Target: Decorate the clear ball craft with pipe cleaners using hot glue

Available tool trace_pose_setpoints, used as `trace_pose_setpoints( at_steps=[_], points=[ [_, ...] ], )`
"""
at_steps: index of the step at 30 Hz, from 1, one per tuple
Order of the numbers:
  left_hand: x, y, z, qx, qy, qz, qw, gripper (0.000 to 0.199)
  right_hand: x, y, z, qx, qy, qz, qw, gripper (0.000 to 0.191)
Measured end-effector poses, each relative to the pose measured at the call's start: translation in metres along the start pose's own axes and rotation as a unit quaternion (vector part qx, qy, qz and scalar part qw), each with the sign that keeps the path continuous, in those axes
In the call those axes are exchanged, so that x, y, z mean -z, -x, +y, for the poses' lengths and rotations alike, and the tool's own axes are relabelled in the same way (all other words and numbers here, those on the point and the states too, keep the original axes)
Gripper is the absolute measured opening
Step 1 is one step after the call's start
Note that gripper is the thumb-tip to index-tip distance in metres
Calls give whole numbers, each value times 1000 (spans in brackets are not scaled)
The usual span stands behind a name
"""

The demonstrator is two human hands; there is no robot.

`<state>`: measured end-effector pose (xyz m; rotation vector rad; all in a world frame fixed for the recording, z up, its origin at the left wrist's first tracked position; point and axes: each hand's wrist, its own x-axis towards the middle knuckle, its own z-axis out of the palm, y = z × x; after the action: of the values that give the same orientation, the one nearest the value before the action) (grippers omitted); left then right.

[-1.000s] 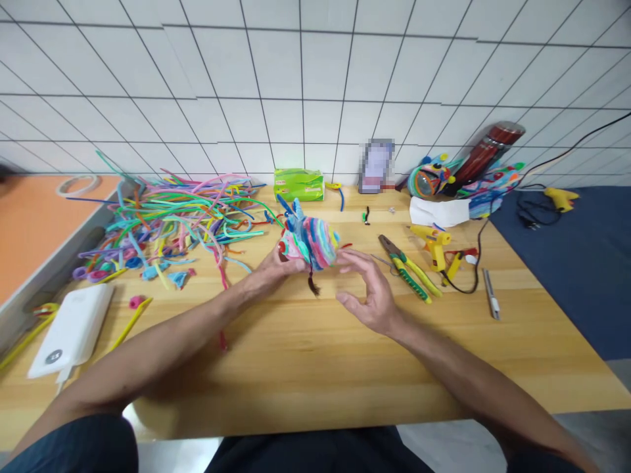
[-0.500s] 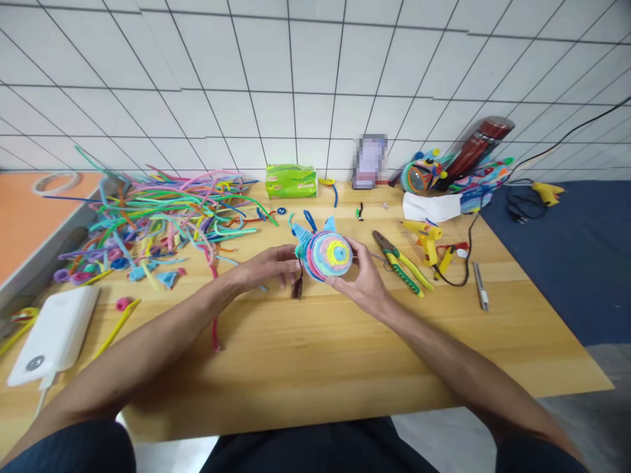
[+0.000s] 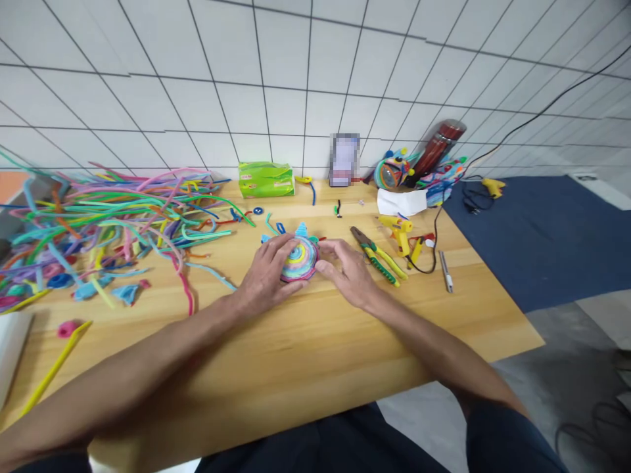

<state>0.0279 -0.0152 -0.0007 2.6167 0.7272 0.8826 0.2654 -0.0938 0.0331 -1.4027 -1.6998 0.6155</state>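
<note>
In the middle of the wooden table is a round pipe-cleaner figure (image 3: 300, 258), coiled in rings of yellow, pink and blue, with light blue pointed pieces at its far side. My left hand (image 3: 269, 270) grips it from the left, fingers over the top and thumb along the near edge. At its right rim, my right hand (image 3: 349, 272) has the thumb and bent forefinger against the edge, near a small green part. The figure's underside and left portion are hidden by my left hand.
Loose pipe cleaners (image 3: 142, 203) heap up on the left. A green tissue pack (image 3: 266, 179) and a phone (image 3: 344, 161) stand by the tiled wall. To the right lie pliers (image 3: 377, 256), a yellow glue gun (image 3: 400, 231), a cutter knife (image 3: 446, 271) and a red flask (image 3: 438, 151).
The figure has been turned, and its dark tassel no longer shows. My left hand has moved from its side to over its top. The camera view has swung to the right.
</note>
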Motion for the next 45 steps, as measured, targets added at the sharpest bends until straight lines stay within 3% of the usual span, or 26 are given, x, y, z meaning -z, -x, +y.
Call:
trace_pose_setpoints(
  at_steps=[3, 5, 8, 10, 13, 15, 18, 22, 25, 27, 31, 34, 39, 45],
  points=[
    [3, -5, -4, 6, -18, 28, 999, 79, 42, -1, -10, -8, 55, 57, 997, 28],
    [5, -4, -4, 12, -32, 48, 998, 75, 77, 2, -5, -34, 95, 129, 987, 24],
    [4, 2, -5, 14, -30, 61, 998, 80, 125, 12, 31, -90, 174, 291, 936, 31],
    [2, 8, -6, 3, -18, 62, 998, 87, 146, 17, 67, -133, 209, 365, 898, 50],
    [1, 13, -6, -9, 5, 65, 998, 88, 153, 16, 115, -219, 195, 310, 904, 71],
    [3, 13, -5, -10, 17, 64, 998, 88, 147, 11, 132, -246, 205, 244, 915, 64],
    [5, 11, -5, -27, 24, 58, 998, 92, 137, 2, 140, -251, 224, 191, 922, 45],
    [6, 9, -6, -41, 20, 58, 997, 94, 138, -5, 137, -247, 215, 204, 923, 40],
    [5, 7, -8, -44, 17, 59, 997, 96, 144, -11, 117, -214, 172, 237, 932, 46],
    [4, 5, -9, -43, 14, 66, 997, 96, 147, -17, 91, -166, 87, 242, 952, 47],
    [1, 2, -10, -44, 11, 79, 996, 92, 139, -27, 27, -103, -1, 157, 982, 40],
    [2, 4, -10, -46, 11, 76, 996, 88, 121, -28, -7, -91, -23, 43, 995, 43],
    [3, 7, -10, -49, 26, 83, 995, 79, 96, -15, -29, -113, -7, -93, 989, 42],
    [-2, 6, -17, -52, 25, 90, 994, 76, 98, -9, -31, -106, 39, -148, 982, 37]
  ],
)
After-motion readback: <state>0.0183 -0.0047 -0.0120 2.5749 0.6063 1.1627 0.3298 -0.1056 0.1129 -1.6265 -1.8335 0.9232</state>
